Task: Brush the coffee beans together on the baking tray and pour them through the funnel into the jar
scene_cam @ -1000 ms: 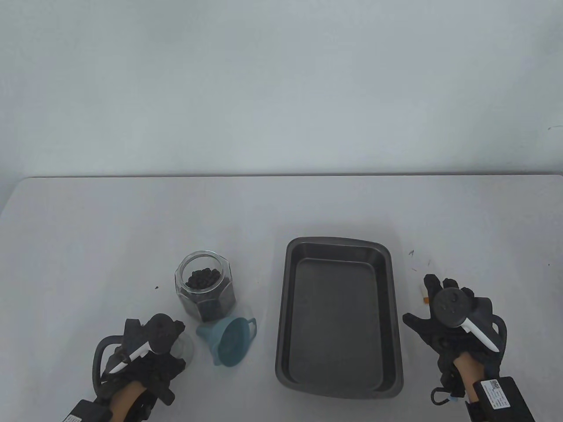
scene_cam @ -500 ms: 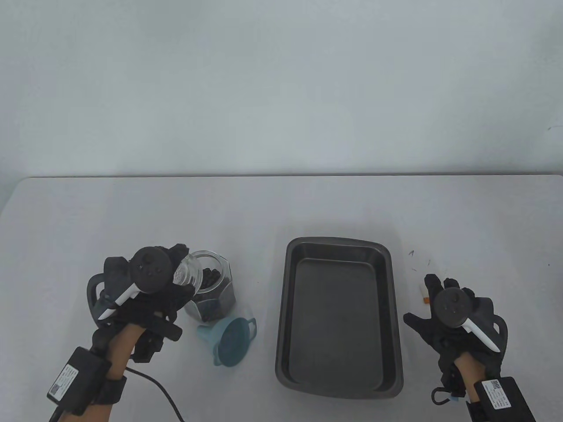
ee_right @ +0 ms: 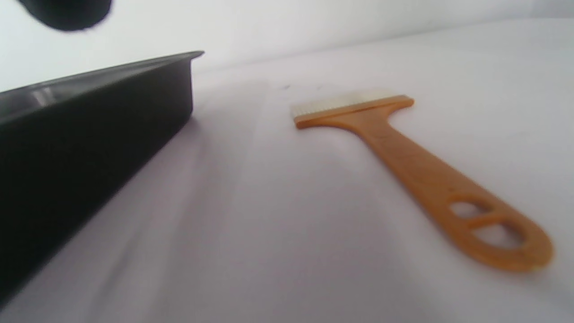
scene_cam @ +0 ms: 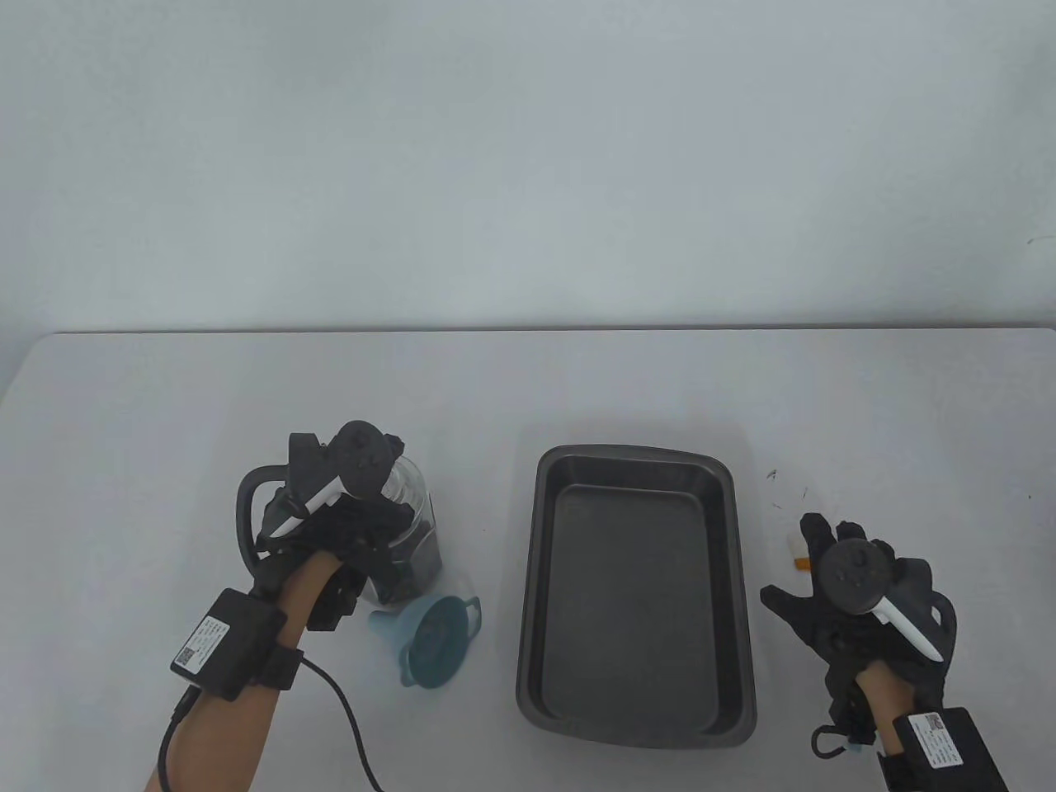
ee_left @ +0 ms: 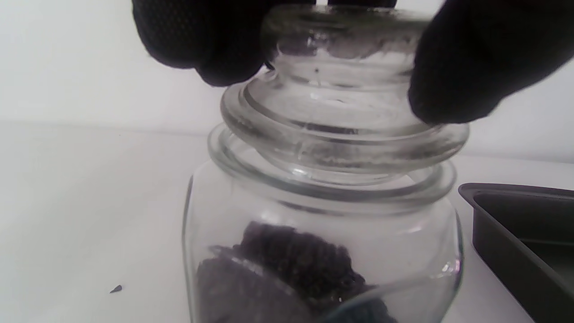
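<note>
A glass jar [scene_cam: 419,532] with coffee beans [ee_left: 296,260] inside stands left of the baking tray [scene_cam: 635,452]. My left hand [scene_cam: 367,516] is on top of it, and its fingers [ee_left: 219,45] pinch the glass lid [ee_left: 341,130], which sits at the jar's mouth. The blue funnel [scene_cam: 437,639] lies on its side just in front of the jar. No beans show in the dark tray. Right of the tray my right hand [scene_cam: 825,577] rests flat with its fingers spread. An orange-handled brush [ee_right: 417,170] with white bristles lies on the table under it.
The tray's side wall [ee_right: 89,134] rises close to the left of the brush. A single dark crumb [ee_left: 116,289] lies on the table left of the jar. A cable [scene_cam: 346,718] trails from my left wrist toward the front edge.
My left hand has carried the glass lid from the front of the table up to the jar and set it on the mouth. The right hand has stayed put.
</note>
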A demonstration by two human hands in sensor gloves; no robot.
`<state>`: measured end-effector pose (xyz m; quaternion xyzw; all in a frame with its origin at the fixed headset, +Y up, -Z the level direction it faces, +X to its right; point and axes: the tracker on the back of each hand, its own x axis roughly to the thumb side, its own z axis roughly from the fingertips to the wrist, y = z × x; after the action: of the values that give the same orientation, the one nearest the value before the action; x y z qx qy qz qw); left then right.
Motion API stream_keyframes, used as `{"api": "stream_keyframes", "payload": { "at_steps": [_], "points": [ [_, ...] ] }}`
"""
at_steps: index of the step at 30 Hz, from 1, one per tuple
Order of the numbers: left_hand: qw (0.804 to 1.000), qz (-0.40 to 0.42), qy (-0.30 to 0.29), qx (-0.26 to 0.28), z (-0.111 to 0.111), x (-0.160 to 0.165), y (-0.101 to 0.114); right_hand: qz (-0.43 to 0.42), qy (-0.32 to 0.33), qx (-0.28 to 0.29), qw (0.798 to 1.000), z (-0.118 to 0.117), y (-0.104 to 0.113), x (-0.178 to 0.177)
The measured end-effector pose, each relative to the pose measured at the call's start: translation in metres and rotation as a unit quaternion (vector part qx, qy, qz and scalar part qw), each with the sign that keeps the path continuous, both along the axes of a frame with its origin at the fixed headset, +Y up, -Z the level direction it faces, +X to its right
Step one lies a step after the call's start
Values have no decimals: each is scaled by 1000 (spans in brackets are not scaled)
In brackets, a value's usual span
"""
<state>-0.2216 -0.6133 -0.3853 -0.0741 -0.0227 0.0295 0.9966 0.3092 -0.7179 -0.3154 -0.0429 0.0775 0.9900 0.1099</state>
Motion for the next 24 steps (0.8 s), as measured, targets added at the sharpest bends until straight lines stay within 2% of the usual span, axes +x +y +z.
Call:
{"api": "stream_keyframes", "payload": {
  "at_steps": [11,14,24],
  "points": [
    [1000,-11,2,-22,1,0,-5,5,4,-2,1000,-1,-1,-2],
    [1000,16,2,-20,1,-1,-10,5,3,-2,1000,-1,-2,-2],
    [999,21,9,-41,1,-3,-12,6,3,-3,1000,-1,-2,-3]
  ]
}}
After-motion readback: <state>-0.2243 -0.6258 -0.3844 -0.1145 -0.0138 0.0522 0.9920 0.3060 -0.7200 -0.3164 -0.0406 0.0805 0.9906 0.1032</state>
